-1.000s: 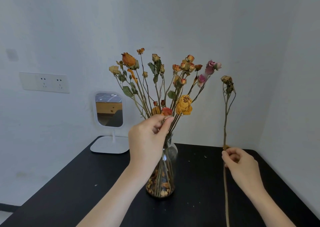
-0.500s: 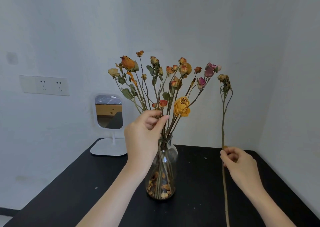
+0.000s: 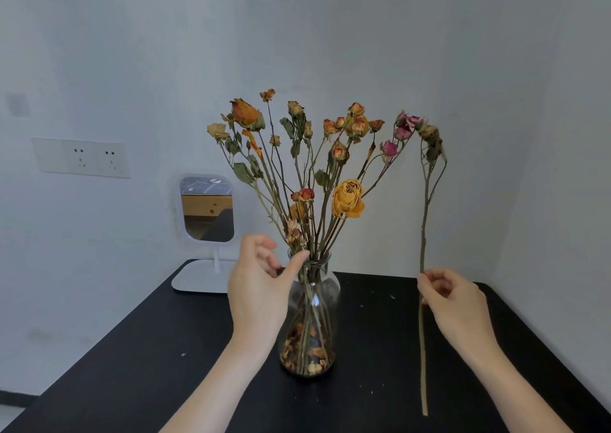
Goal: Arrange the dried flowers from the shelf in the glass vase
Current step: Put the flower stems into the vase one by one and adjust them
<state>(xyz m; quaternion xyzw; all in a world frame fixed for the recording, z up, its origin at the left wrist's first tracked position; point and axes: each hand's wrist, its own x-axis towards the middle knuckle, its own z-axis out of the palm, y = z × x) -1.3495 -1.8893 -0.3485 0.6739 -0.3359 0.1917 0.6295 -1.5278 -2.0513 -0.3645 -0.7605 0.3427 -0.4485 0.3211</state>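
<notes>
Dried flowers on thin brown stems, with orange, yellow and pink heads (image 3: 347, 199), stand fanned out in the clear narrow-necked glass vase (image 3: 325, 295). The vase sits on the black table (image 3: 132, 366) between your hands, just beside the left one and well apart from the right. Your left hand (image 3: 261, 290) holds nothing. Its fingers are loosely curled and the thumb (image 3: 299, 257) reaches to the vase's mouth, where the stems crowd together; you cannot tell whether it touches glass or stalk. That placing looks meant to steady the neck or nudge the bunch aside and open a gap. Your right hand (image 3: 453, 300) pinches one long dried stem with a drooping faded head (image 3: 424, 221) near its middle. It stands upright with its cut end below the hand and its head level with the top of the bunch. Gripping it midway likely keeps the brittle stalk balanced and ready to go in. You would need to raise it until the cut end clears the rim, then thread it down on the side nearer your right hand, where the fan looks thinnest. Go gently: loose petals (image 3: 307, 356) lie in the vase's bottom, so the heads probably shed easily. Beyond your left hand stands a white-framed mirror (image 3: 206, 208).
</notes>
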